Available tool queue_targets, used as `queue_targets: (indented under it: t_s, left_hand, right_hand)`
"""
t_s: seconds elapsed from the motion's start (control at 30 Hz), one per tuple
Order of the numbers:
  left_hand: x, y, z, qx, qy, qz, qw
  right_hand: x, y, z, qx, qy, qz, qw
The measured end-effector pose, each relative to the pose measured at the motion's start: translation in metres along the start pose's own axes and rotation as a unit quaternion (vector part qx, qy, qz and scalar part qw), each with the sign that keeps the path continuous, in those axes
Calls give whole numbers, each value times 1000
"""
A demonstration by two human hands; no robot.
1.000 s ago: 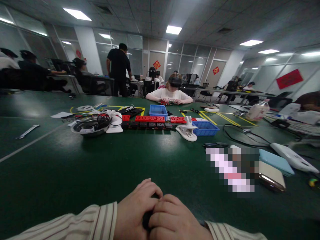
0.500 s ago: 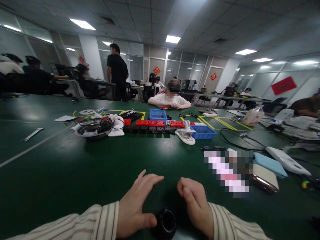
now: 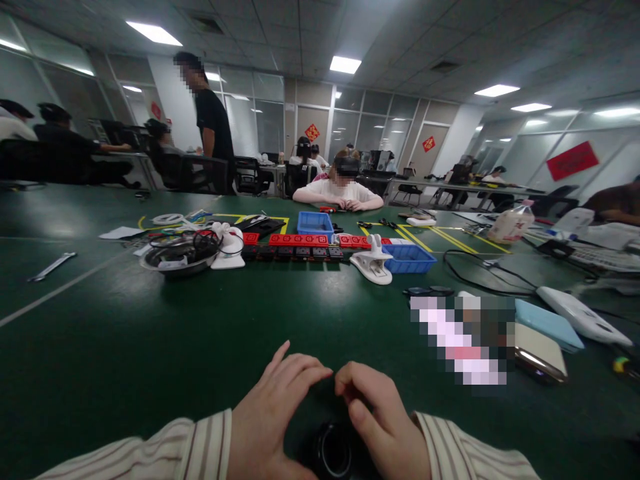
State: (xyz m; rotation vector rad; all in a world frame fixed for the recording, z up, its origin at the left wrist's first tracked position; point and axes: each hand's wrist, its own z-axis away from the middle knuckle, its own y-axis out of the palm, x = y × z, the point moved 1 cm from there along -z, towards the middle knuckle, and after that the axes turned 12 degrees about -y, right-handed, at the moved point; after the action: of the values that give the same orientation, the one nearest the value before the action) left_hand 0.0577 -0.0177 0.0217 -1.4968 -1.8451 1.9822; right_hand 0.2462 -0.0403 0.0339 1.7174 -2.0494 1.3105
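A small black round object with a hollow middle (image 3: 332, 451) lies on the green table (image 3: 150, 333) at the bottom edge, between my two hands. My left hand (image 3: 273, 413) rests beside it on the left, fingers stretched forward and slightly curved, holding nothing. My right hand (image 3: 383, 417) sits on its right with fingers curled loosely inward, fingertips close to those of the left hand. Neither hand grips the black object. Both wrists wear striped sleeves.
Further out are a metal bowl with cables (image 3: 180, 257), red and black power strips (image 3: 300, 245), two blue bins (image 3: 409, 259), a white clamp (image 3: 373, 263), a wrench (image 3: 50, 267), and flat devices (image 3: 547, 323) at right. A person (image 3: 340, 190) sits across; others are behind.
One second ago my hands were clasped over the black object. They parted and uncovered it, and now the fingertips have drawn close again above it. The standing person walked left.
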Motion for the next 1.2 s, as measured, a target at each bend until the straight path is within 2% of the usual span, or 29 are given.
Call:
queue_targets:
  t_s: [0.07,0.17,0.3,0.4,0.57,0.67,0.77,0.83,0.93,1.03,1.2]
  left_hand:
    - [-3,1,-2,10,-5,-12,1000]
    - [-5,7,-4,10,-5,-50,999]
    - [-2,18,-4,23,9,-68,997]
    - [-2,18,-4,29,1,-32,999]
    - [-12,8,-5,84,-22,3,996]
    - [-15,5,-5,83,-27,7,996]
    - [-12,7,-5,89,-15,-15,996]
    - [-8,11,-4,84,-2,-33,996]
    - [-3,18,-3,31,-6,-57,998]
    - [-5,21,-3,-8,-18,-73,997]
    - [-16,11,-5,58,-51,-95,992]
  right_hand:
    - [5,1,0,27,-9,10,1000]
    - [10,8,1,46,-28,84,995]
    - [8,19,4,59,-113,178,976]
    - [6,21,4,82,-170,182,965]
    - [11,17,3,146,-263,180,937]
    - [16,15,2,172,-305,182,919]
    - [20,12,0,149,-296,171,928]
    - [21,9,0,115,-258,155,947]
    - [19,8,0,57,-183,138,972]
    - [13,13,2,39,-135,145,979]
    - [6,21,4,68,-141,180,971]
